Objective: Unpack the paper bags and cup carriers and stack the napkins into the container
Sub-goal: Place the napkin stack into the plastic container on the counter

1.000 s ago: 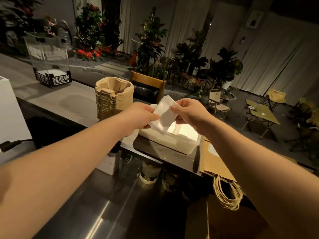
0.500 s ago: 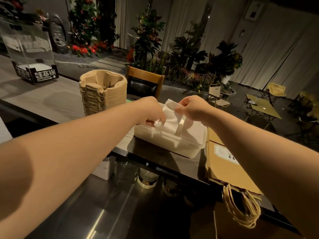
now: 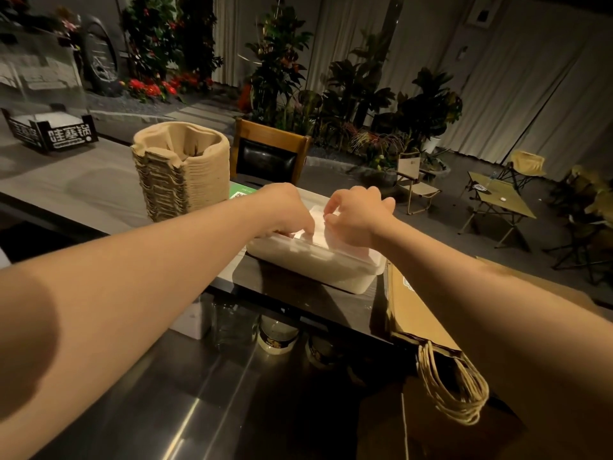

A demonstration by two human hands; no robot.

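both hands, left (image 3: 285,210) & right (image 3: 353,217), press napkins (image 3: 311,227) into container (image 3: 318,263) w/ curled fingertips; grip holds nothing. napkins soft, light, crumple easily: take by edges.

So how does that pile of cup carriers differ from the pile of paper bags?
The cup carriers stand in a tall upright stack at the left; the paper bags lie flat in a low pile at the right. The carriers are moulded with hollows; the bags are smooth sheets with twine handles. Both are brown and untouched by either hand.
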